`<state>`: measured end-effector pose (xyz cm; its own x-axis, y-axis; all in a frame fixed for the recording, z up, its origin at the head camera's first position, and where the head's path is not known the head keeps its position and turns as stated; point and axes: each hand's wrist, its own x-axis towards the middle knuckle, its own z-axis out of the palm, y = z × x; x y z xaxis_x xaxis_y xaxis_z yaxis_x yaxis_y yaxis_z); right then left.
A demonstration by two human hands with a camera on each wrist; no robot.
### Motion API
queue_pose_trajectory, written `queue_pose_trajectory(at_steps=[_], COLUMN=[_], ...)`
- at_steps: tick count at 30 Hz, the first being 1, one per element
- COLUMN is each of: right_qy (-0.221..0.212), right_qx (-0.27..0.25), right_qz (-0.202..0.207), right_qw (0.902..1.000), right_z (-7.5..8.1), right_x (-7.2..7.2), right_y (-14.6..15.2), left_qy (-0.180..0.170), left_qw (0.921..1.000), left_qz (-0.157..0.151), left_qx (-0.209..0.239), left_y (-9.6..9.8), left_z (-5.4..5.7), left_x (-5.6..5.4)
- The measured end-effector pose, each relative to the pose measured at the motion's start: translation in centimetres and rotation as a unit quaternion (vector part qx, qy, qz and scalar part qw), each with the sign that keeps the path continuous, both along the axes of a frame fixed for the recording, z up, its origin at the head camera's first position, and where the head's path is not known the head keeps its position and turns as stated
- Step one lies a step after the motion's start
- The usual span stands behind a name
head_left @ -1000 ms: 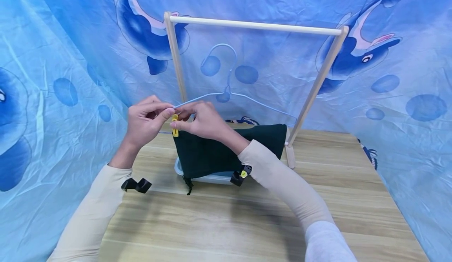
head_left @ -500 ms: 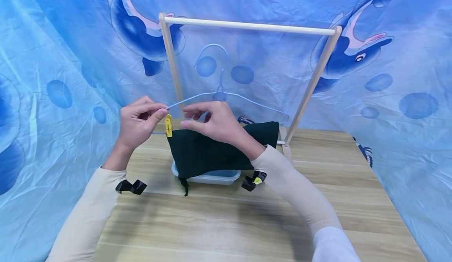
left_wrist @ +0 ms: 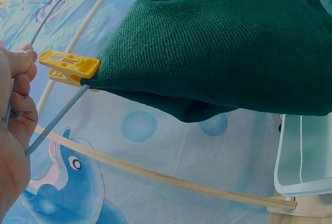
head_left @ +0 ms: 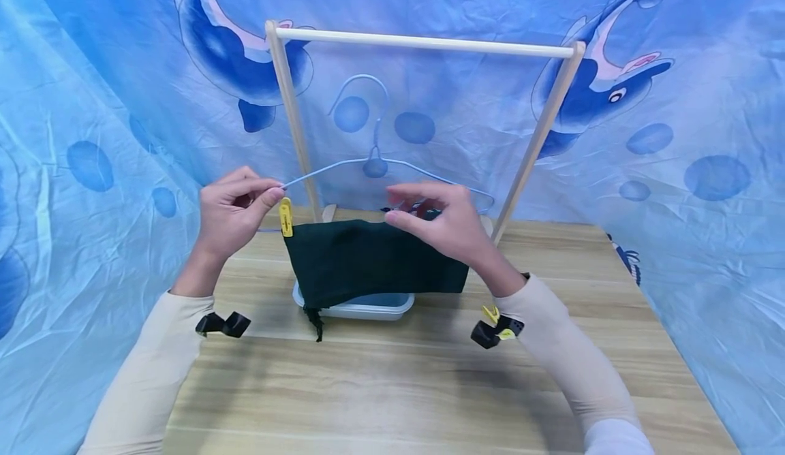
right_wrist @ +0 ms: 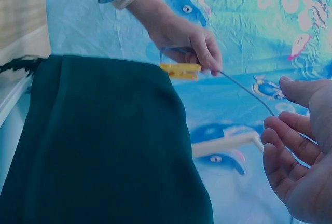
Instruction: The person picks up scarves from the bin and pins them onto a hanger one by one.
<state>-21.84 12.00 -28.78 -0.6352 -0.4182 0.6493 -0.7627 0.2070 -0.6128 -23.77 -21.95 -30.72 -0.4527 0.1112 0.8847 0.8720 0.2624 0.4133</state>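
My left hand (head_left: pixel 229 211) pinches the left end of a pale blue wire clothes hanger (head_left: pixel 331 167). Over the hanger's lower bar drapes a dark green woven cloth (head_left: pixel 368 257) with a dark fringe at its lower left. A yellow clothespin (left_wrist: pixel 72 67) grips the cloth's upper left corner on the wire, just beside the left fingers. My right hand (head_left: pixel 438 220) is in front of the cloth's right part, fingers loosely bent and apart, with nothing between them. In the right wrist view the hanger wire passes behind those fingers (right_wrist: pixel 293 138).
A wooden rack (head_left: pixel 423 43) with a white top bar stands behind the hanger. Beneath the cloth sits a pale blue plastic basin (head_left: pixel 368 312) on the wood-grain table (head_left: pixel 368 394). Small yellow pieces (head_left: pixel 490 314) show by the right wrist camera. A dolphin-print blue curtain (head_left: pixel 92 237) surrounds the table.
My right hand has let go of the yellow clothespin and moved right along the cloth. My left hand keeps its pinch on the hanger. The view has shifted slightly.
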Motion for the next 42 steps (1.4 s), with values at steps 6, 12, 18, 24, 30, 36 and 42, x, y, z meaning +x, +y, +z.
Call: queue_pose_trajectory(at_steps=[6,12,18,24,30,36,42], right_qy=[-0.009,-0.040,-0.069,-0.094,-0.146,-0.208,-0.253], right_qx=[-0.025,-0.035,-0.043,-0.028,0.036,0.092,0.152], right_qz=[-0.038,-0.088,-0.139,-0.186,-0.240,-0.264,-0.273], right_qw=[0.9989,0.9947,0.9870,0.9777,0.9591,0.9374,0.9157], right_z=[-1.1,-2.7,-5.1,-8.5,-12.9,-17.2,-19.9], right_x=[0.6,1.1,1.4,1.4,1.1,1.2,1.8], right_y=[3.6,7.1,10.1,12.4,14.1,15.4,16.2], left_qy=[-0.002,-0.004,-0.001,0.000,0.001,0.002,0.001], left_qw=[1.0000,1.0000,1.0000,0.9999,0.9998,0.9998,0.9999], left_qz=[-0.002,0.003,0.000,0.003,0.009,0.010,0.009], left_qx=[0.000,0.001,0.008,0.013,0.016,0.017,0.014], left_y=[-0.1,-0.3,-0.6,-0.8,-1.0,-0.9,-0.7], left_z=[0.0,-0.1,-0.1,-0.3,-0.2,-0.2,-0.2], left_x=[-0.1,-0.2,-0.6,-0.8,-0.8,-0.8,-0.9])
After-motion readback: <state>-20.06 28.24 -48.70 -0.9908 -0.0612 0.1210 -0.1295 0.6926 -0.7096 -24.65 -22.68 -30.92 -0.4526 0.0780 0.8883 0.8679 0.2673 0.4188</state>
